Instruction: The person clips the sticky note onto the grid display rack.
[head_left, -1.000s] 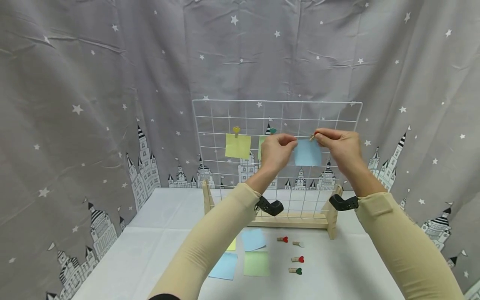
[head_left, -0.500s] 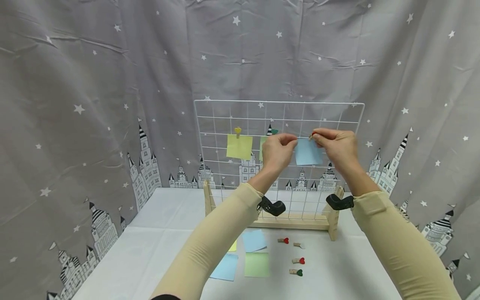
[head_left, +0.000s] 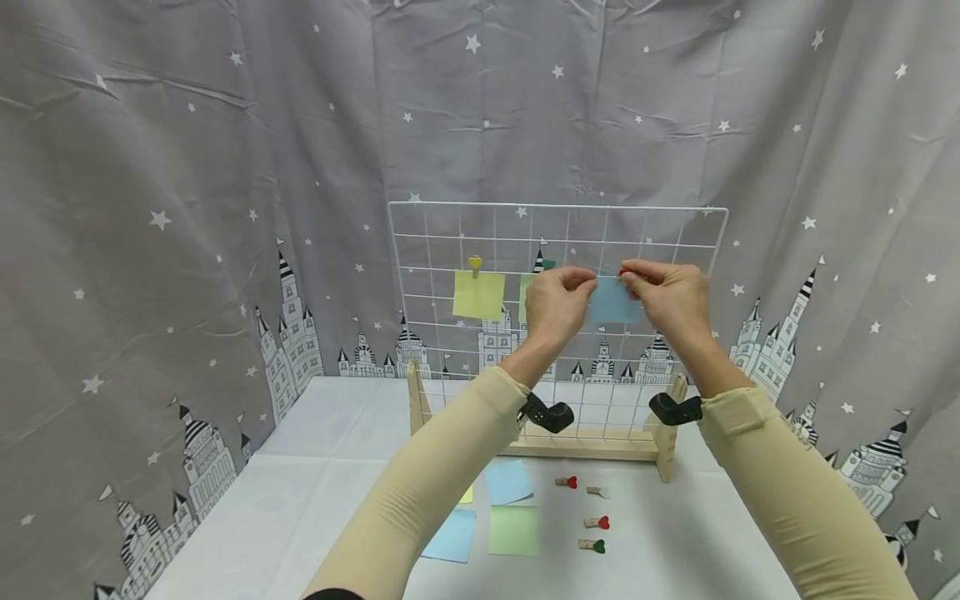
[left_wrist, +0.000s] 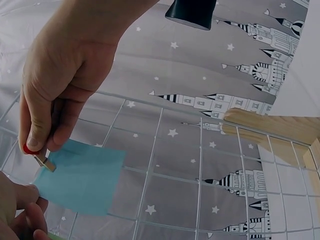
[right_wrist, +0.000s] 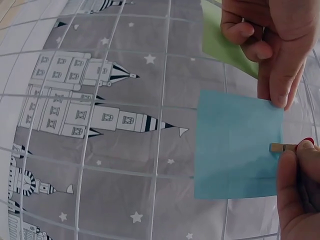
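Here the left hand (head_left: 555,307) partly hides a green note (head_left: 522,293).

On my feed I see a creased grey curtain (head_left: 480,100), printed with white stars (head_left: 472,43) and castles (head_left: 206,458), hanging behind a softly shadowed white table (head_left: 255,517).

No text or number appears legible, though wrist views are dim.

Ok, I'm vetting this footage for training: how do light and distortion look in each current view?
Head: brightest, with a soft shadow on the tabletop; left wrist: dimmer, the wire grid bending slightly; right wrist: dim too, that grid bowing more clearly, a faint shadow on the blue sticky note near the red-heart clothespin.
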